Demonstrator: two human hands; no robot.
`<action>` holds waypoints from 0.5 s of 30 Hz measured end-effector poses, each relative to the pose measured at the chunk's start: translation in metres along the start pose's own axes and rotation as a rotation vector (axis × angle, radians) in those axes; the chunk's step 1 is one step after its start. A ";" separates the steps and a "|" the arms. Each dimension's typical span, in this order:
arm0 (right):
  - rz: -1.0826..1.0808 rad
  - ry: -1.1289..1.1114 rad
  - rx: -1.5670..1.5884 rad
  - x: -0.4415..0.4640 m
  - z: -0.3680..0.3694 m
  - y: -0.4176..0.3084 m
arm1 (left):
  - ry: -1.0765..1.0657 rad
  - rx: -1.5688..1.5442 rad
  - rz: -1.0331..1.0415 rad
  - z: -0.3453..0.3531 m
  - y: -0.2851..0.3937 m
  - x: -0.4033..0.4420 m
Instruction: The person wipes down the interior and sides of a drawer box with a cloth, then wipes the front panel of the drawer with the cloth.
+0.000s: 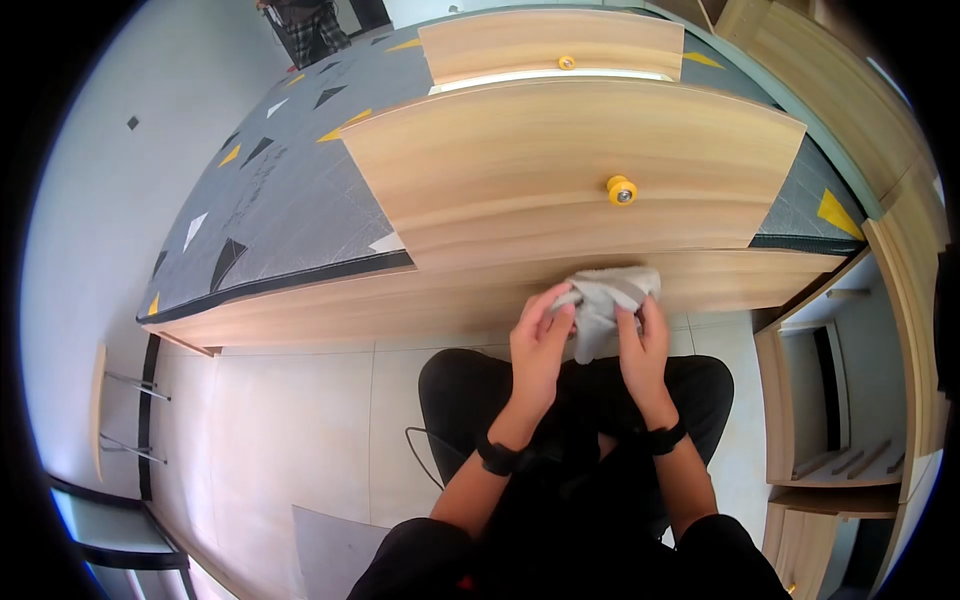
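Observation:
A crumpled light grey cloth (598, 310) is held up between both hands, above my lap and in front of the wooden bed side. My left hand (541, 335) pinches its left edge, thumb toward the middle. On the other side my right hand (641, 345) grips the cloth with thumb and fingers. Part of the cloth hangs down between the hands. Just beyond it stands a wooden drawer (500, 170) with a yellow round knob (621, 190), resting on the bed edge.
A second drawer (510, 45) lies farther back on the grey patterned mattress (290, 200). Wooden shelving (885, 300) lines the right side. Pale floor tiles (290, 430) surround my crossed legs. A person in checked trousers (315, 30) stands at the far left.

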State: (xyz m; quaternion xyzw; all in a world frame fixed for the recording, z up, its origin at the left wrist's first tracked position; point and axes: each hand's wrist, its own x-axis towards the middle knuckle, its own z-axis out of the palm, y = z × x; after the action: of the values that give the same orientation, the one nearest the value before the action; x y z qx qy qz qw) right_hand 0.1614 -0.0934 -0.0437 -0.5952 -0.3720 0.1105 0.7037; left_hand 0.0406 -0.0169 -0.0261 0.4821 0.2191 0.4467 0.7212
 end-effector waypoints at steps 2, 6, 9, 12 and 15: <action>-0.156 0.076 -0.288 -0.015 -0.004 0.014 | 0.038 0.149 0.204 0.002 -0.003 -0.013; -0.422 0.154 -0.321 -0.010 -0.002 -0.021 | 0.051 0.673 0.748 0.006 0.025 -0.021; -0.662 0.153 -0.503 0.015 -0.008 -0.056 | 0.142 0.752 1.156 0.014 0.047 0.001; -0.887 0.217 -0.618 0.055 0.000 -0.093 | 0.172 0.764 1.438 0.035 0.071 0.038; -0.899 0.205 -0.646 0.087 0.016 -0.104 | 0.133 1.117 1.410 0.038 0.083 0.071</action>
State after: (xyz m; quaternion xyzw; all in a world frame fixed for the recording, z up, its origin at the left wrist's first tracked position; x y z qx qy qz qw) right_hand 0.1821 -0.0565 0.0861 -0.5711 -0.5338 -0.3782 0.4959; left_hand 0.0687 0.0359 0.0728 0.7579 0.0990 0.6406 -0.0735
